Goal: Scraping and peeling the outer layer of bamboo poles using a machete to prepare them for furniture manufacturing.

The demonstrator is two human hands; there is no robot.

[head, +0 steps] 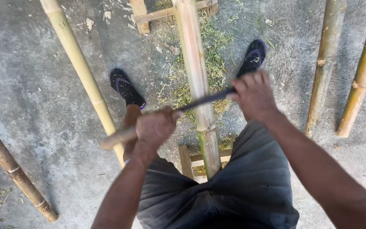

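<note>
A long bamboo pole runs away from me between my legs, resting on a low wooden stand. Across it lies a dark blade with a pale wooden handle. My left hand is closed around the handle. My right hand grips the far end of the blade, just right of the pole. The pole's skin looks scraped pale above the blade and green just below it.
Green shavings litter the concrete around the pole. Another yellow pole lies at left, a brown one at lower left, two more at right. A second wooden stand sits at top. My feet wear dark sandals.
</note>
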